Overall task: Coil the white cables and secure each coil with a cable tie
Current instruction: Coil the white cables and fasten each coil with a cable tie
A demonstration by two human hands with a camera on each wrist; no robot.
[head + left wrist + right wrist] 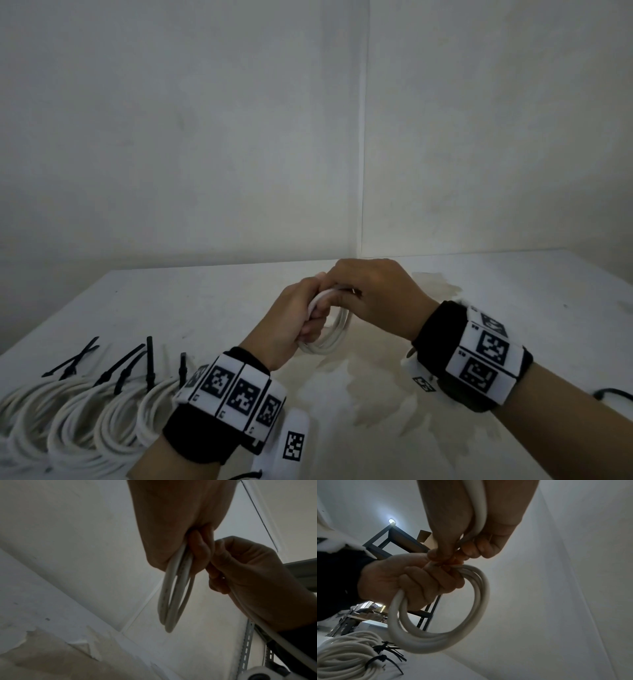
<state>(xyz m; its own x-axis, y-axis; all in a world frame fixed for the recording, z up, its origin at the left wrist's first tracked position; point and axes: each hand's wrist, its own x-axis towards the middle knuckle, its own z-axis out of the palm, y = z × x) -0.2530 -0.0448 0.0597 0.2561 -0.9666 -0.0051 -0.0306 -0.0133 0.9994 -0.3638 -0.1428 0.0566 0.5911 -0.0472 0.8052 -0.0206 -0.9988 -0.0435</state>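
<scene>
A white cable coil hangs in the air above the table's middle. My left hand grips its upper left side with curled fingers. My right hand pinches the cable at the top of the coil, touching the left hand. In the right wrist view the coil forms a round loop below the left hand, and a loose run of cable passes through the right hand. The left wrist view shows the coil edge-on, with the cable tail running under the right hand.
Several white coils bound with black cable ties lie in a row at the table's front left. The white table meets white walls behind. A dark metal shelf stands off to the side.
</scene>
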